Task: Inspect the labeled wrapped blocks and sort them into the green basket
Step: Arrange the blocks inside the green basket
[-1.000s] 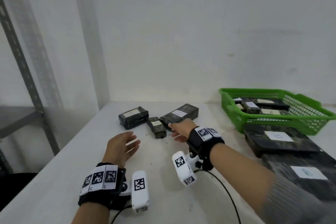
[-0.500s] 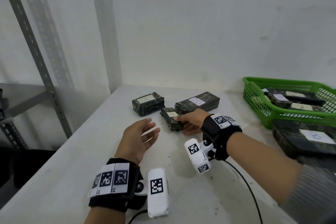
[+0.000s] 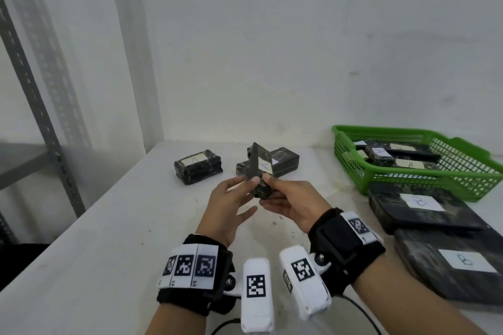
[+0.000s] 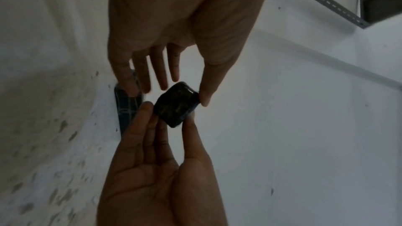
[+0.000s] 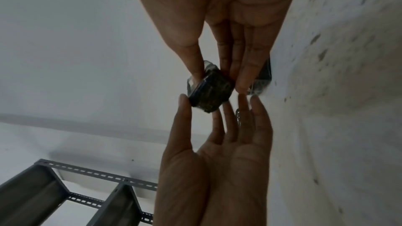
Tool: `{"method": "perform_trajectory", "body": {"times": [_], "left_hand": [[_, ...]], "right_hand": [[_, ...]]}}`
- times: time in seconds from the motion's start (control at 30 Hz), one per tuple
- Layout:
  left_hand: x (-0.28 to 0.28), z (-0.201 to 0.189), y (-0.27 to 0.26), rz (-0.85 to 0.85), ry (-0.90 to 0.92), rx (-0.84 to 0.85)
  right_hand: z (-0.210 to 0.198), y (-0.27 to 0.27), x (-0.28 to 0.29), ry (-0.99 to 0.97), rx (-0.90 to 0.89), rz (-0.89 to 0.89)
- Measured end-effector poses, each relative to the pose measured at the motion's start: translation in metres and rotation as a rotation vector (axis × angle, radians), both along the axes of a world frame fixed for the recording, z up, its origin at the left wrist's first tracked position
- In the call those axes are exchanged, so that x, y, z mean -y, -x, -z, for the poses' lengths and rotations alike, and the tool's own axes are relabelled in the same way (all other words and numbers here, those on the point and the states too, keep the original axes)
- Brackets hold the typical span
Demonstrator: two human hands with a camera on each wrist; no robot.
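Note:
A small dark wrapped block [image 3: 260,168] with a white label marked A is held above the white table [image 3: 109,239], tilted up on end. My right hand [image 3: 268,185] pinches its lower end between thumb and fingers. From the other side my left hand [image 3: 250,185] pinches it with thumb and forefinger tip; its other fingers stay straight. In the right wrist view the right hand [image 5: 217,83] grips the block [image 5: 210,92]. In the left wrist view the left thumb [image 4: 204,99] touches the block [image 4: 176,104]. The green basket [image 3: 351,130] stands at the back right and holds several labeled blocks [image 3: 381,152].
Another block labeled A [image 3: 197,166] lies on the table at the back left. A longer one [image 3: 285,158] lies behind the held block. Two large flat blocks labeled B [image 3: 422,207] [image 3: 457,261] lie in front of the basket. A metal rack [image 3: 40,117] stands to the left.
My right hand took the small block off the table and brought it up towards me. My left hand, which hovered open, has come in to hold it too.

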State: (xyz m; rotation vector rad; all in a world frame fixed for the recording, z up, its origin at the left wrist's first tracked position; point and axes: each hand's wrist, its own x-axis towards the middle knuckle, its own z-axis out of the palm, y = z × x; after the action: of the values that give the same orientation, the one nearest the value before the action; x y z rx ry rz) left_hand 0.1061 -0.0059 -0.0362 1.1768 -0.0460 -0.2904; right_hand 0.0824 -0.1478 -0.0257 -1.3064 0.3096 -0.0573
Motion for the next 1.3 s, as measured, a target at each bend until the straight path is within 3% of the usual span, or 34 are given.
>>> {"method": "perform_trajectory", "body": {"times": [0.2, 0.4, 0.57, 0.73, 1.13, 1.3], "left_hand": [[0.038, -0.005, 0.012, 0.004, 0.054, 0.173], [0.043, -0.002, 0.007, -0.014, 0.078, 0.203], [0.041, 0.008, 0.008, 0.065, 0.132, 0.165], [0.045, 0.010, 0.013, 0.157, 0.148, 0.178], [0.047, 0.010, 0.022, 0.196, 0.263, 0.226], [0.047, 0.009, 0.023, 0.170, 0.275, 0.265]], "right_hand": [[0.002, 0.028, 0.030, -0.028, 0.052, 0.066], [0.000, 0.042, 0.057, -0.069, 0.149, 0.073], [0.009, 0.046, 0.064, -0.152, 0.240, -0.034], [0.020, 0.045, 0.057, -0.072, 0.337, -0.007], [0.018, 0.047, 0.058, -0.058, 0.392, 0.058], [0.014, 0.048, 0.060, -0.068, 0.398, 0.002]]}}
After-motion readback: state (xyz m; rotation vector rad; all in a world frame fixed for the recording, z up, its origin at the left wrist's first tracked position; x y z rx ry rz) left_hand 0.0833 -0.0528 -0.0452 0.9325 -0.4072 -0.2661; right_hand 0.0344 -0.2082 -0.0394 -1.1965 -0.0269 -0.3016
